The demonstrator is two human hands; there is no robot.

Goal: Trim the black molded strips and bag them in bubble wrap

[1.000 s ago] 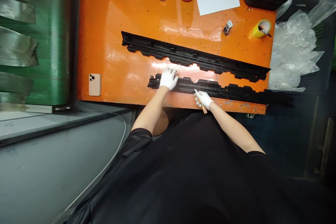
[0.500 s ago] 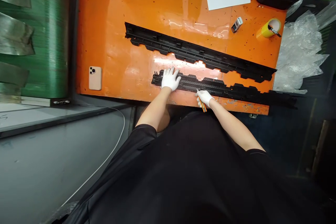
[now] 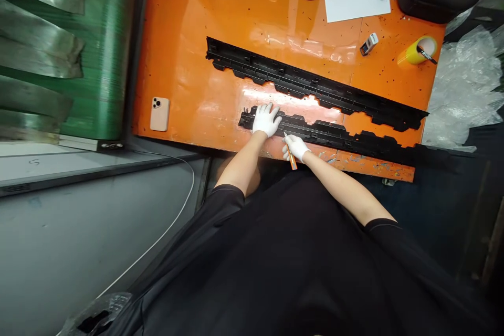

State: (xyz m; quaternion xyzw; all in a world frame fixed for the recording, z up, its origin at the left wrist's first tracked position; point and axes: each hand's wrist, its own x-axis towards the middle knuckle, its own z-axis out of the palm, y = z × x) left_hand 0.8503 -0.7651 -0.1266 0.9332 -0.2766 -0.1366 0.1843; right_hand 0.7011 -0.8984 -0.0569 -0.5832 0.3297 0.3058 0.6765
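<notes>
The left hand [image 3: 266, 119], in a white work glove, is lying flat on a long black plastic trim strip [image 3: 323, 135] with its fingers spread, close to the strip's left end. Nothing's pinched, it's just palm-down on the part. The right hand [image 3: 296, 148], also gloved, is closed around an orange-handled craft knife [image 3: 290, 156], and the pointed metal tip [image 3: 284, 134] sits right at the strip's near edge. Can't really tell from this angle whether it's biting into the plastic. The two hands are just beside each other.

The strip lies along the near edge of an orange workbench [image 3: 189, 63], and its right end sticks out past the corner. A second black trim strip [image 3: 315, 84] lies just beyond it, well clear of both hands. Off to the left there's a phone in a pink case [image 3: 159, 114], and a roll of yellow tape [image 3: 417, 51] sits at the far right.
</notes>
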